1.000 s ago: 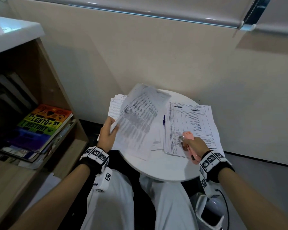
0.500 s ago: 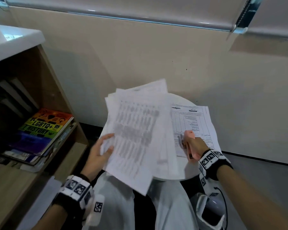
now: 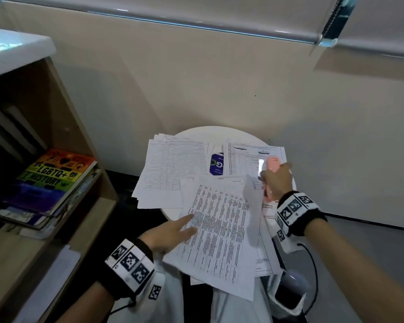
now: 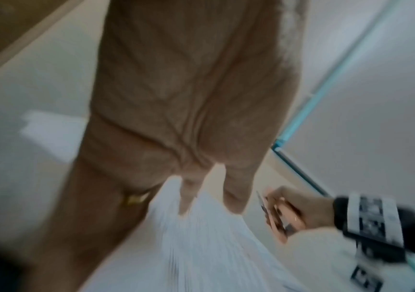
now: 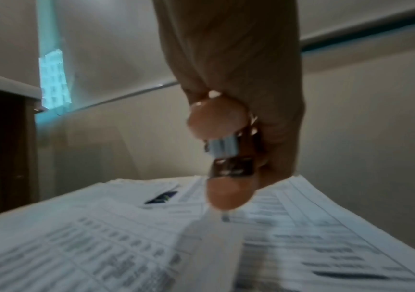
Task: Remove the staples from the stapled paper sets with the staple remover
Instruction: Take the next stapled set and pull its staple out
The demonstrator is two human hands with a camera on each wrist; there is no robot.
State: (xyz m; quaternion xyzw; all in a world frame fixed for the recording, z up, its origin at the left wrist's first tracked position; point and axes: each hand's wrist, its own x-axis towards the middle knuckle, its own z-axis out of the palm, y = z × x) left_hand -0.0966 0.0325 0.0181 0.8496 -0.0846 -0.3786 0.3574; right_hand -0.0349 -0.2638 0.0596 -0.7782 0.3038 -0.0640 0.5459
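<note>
A stapled paper set [image 3: 217, 234] printed with a dense table lies at the round white table's [image 3: 210, 132] front edge and overhangs my lap. My left hand [image 3: 184, 226] touches its left edge with straight fingers; the left wrist view shows those fingers [image 4: 186, 197] on the paper set [image 4: 201, 252]. My right hand [image 3: 275, 180] grips the pink staple remover [image 3: 272, 164], lifted above the right paper stack [image 3: 247, 157]. In the right wrist view the staple remover [image 5: 223, 150] hangs just over the sheets [image 5: 301, 233]. No staple is visible.
Another paper stack [image 3: 173, 169] lies at the table's left, with a blue card [image 3: 216, 164] between the stacks. A wooden shelf [image 3: 86, 159] with books [image 3: 56, 176] stands close on the left. A wall runs just behind the table. A cabled device [image 3: 287, 297] sits by my right leg.
My left hand lowered the raised paper set onto the table's front edge, let go of it and now rests straight-fingered on it. My right hand lifted the staple remover up and back.
</note>
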